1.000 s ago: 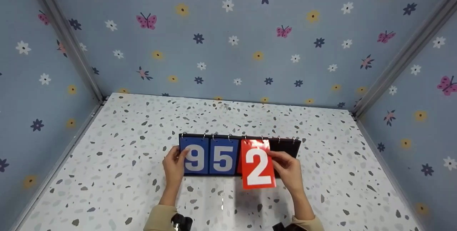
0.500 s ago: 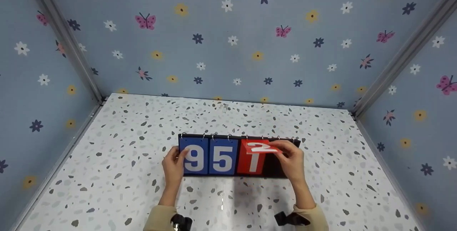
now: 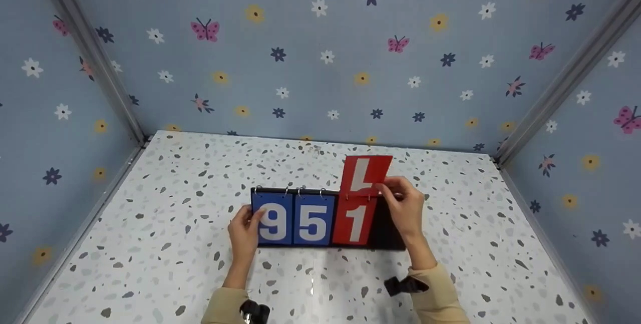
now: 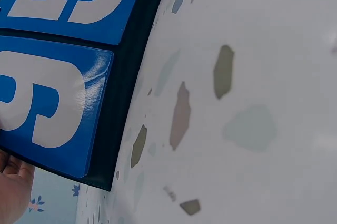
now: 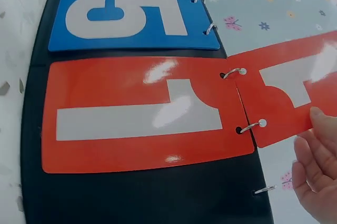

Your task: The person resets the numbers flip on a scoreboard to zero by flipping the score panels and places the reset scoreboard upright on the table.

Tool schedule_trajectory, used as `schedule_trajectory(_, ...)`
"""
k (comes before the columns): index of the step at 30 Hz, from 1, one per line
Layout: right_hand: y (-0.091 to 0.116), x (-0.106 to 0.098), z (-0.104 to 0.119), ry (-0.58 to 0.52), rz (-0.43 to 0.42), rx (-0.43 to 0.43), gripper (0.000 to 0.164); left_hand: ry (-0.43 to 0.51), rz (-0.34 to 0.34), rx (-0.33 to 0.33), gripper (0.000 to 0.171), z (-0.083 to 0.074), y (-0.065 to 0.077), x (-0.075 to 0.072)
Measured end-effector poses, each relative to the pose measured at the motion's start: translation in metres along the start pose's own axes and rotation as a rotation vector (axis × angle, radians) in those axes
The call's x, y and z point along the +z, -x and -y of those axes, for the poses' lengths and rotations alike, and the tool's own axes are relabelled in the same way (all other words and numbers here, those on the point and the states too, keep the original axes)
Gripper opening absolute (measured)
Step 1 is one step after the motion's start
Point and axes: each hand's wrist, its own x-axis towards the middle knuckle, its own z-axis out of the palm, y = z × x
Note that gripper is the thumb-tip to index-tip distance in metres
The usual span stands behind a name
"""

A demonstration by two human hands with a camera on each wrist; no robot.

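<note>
A black flip scoreboard (image 3: 389,231) stands tilted on the table, its number cards hung on metal rings along the top edge. Blue cards show 9 (image 3: 274,221) and 5 (image 3: 312,221). To their right hangs a red card with a white 1 (image 3: 354,224). Above it, my right hand (image 3: 408,209) pinches the side of a raised red card (image 3: 368,174), whose back shows an upside-down 1; the right wrist view shows thumb and fingers at that card's edge. My left hand (image 3: 244,231) grips the board's left end, thumb in front on the 9 card and fingers behind.
The white speckled table (image 3: 175,244) spreads around the scoreboard. Blue walls (image 3: 320,63) with flowers and butterflies close it in at the back and both sides. Rings without a card (image 5: 263,189) show at the board's right end.
My right hand has lifted the red 2 card up and over the top edge, so its back now shows and the red 1 beneath is uncovered. The left hand stays put.
</note>
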Motion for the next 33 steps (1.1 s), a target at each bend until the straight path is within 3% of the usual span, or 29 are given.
schedule_trajectory(6, -0.010, 0.005, -0.013, 0.064, 0.013, -0.019, 0.014, 0.003, -0.005, 0.021, 0.010, -0.025, 0.003, -0.003)
schedule_trajectory(12, -0.018, 0.008, -0.018, 0.097, 0.028, -0.021, 0.020, 0.024, 0.002, 0.039, 0.010, -0.027, 0.003, -0.003)
schedule_trajectory(19, -0.020, 0.009, -0.022, 0.132, 0.038, -0.006, 0.026, 0.024, -0.005, 0.019, 0.013, 0.008, 0.000, 0.001)
schedule_trajectory(25, -0.020, 0.007, -0.020, 0.130, 0.032, -0.027, 0.020, 0.018, -0.006, 0.002, 0.013, 0.008, 0.000, 0.001)
schedule_trajectory(27, -0.019, 0.006, -0.018, 0.112, 0.026, -0.025, 0.018, 0.022, -0.003, 0.004, 0.012, 0.005, 0.000, 0.000)
schedule_trajectory(33, -0.011, 0.003, -0.008, 0.076, 0.002, 0.003, 0.014, 0.024, 0.006, 0.012, 0.011, -0.022, 0.003, -0.003)
